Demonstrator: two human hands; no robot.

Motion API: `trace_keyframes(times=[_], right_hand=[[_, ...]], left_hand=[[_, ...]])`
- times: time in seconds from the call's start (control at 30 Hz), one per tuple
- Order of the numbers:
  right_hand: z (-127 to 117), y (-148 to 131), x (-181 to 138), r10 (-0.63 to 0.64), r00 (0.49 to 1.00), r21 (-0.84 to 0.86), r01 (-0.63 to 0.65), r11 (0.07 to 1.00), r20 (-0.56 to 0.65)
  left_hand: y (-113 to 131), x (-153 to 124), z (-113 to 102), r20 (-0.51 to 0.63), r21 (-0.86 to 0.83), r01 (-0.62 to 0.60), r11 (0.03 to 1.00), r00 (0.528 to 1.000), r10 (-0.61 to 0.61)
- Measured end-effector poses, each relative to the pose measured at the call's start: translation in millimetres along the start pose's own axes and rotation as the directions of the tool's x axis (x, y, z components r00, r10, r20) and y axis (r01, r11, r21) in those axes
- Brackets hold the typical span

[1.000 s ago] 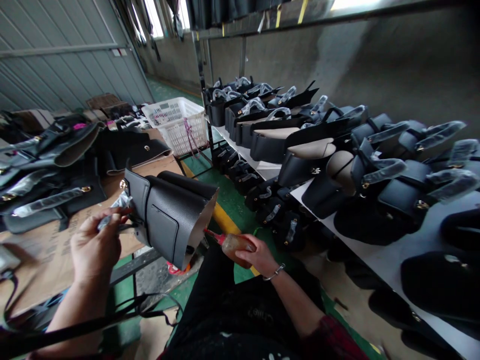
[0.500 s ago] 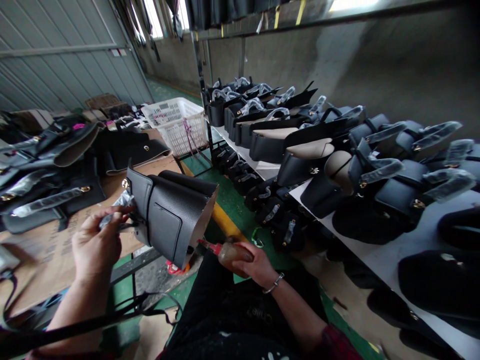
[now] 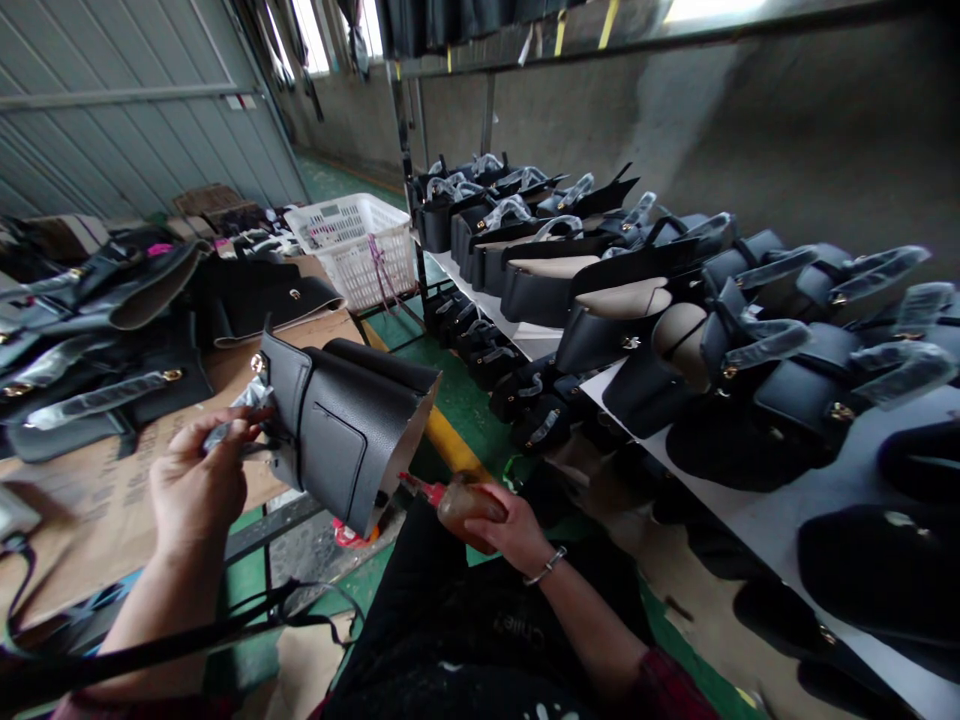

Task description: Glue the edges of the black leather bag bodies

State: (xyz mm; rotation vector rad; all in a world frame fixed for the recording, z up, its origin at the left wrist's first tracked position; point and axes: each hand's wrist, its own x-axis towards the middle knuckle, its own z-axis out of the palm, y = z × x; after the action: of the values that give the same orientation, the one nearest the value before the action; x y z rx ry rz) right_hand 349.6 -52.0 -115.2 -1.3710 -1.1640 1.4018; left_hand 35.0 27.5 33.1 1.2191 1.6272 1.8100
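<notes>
Black leather bag (image 3: 341,425) held up over the bench (image 3: 112,480) edge by left hand (image 3: 199,485), fingers pinching its wrapped handle, open end tilted toward glue bottle (image 3: 457,497) gripped in right hand (image 3: 510,525), nozzle at the rim.

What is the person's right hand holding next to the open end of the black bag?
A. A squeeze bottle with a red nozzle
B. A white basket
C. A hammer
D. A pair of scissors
A. The right hand grips a brownish squeeze bottle whose red nozzle points at the open end of the black bag, while the left hand holds that bag by its wrapped handle.
</notes>
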Motion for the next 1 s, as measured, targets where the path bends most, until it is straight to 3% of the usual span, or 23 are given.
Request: trace_keyframes(times=[0.2, 0.4, 0.6, 1.0], right_hand=[[9.2, 0.6, -12.2, 0.002, 0.996, 0.068, -0.008, 0.998, 0.089], [0.1, -2.8, -1.8, -0.111, 0.993, -0.095, 0.107, 0.99, -0.042], [-8.0, -6.1, 9.4, -0.146, 0.98, -0.192, 0.119, 0.974, -0.134], [13.8, 0.2, -21.2, -0.049, 0.997, -0.028, 0.051, 0.998, 0.053]], left_hand=[[3.2, -2.1, 3.3, 0.002, -0.026, -0.01, 1.0, 1.0, 0.01], [3.4, -1.5, 3.4, 0.0, -0.025, -0.008, 1.0, 1.0, 0.008], [5.2, -1.0, 4.8, -0.009, 0.024, -0.013, 1.0, 1.0, 0.013], [0.1, 1.3, 3.8, -0.005, -0.012, -0.006, 1.0, 1.0, 0.005]])
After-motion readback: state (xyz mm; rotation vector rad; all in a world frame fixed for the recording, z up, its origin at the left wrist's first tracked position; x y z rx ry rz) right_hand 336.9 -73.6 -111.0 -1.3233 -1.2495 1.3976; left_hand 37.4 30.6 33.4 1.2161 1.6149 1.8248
